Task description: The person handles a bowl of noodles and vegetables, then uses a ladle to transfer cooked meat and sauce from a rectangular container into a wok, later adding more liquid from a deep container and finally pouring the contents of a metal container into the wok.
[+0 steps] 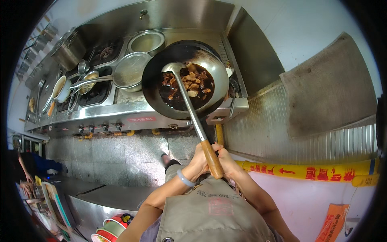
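Before me a large wok (222, 81) holds dark brown liquid and browned chunks of food (196, 81), which look like meat. A long ladle (188, 103) leans across it, its metal bowl in the wok against the far-left side. The ladle's wooden grip (212, 160) lies over my hands. My left hand (198, 158), below a pale bangle, and my right hand (227, 160) close together around the wok's dark handle (208, 127). The wooden grip hides part of the fingers and of the wok handle.
Left of the wok, a lidded pan (131, 71) and a round metal pot (146, 42) stand on the steel range (121, 109). Farther left are a tall stockpot (69, 50) and a white pot (61, 89). A cloth (329, 87) hangs right; a yellow pipe (296, 170) runs nearby. Another person's arm (25, 168) shows far left.
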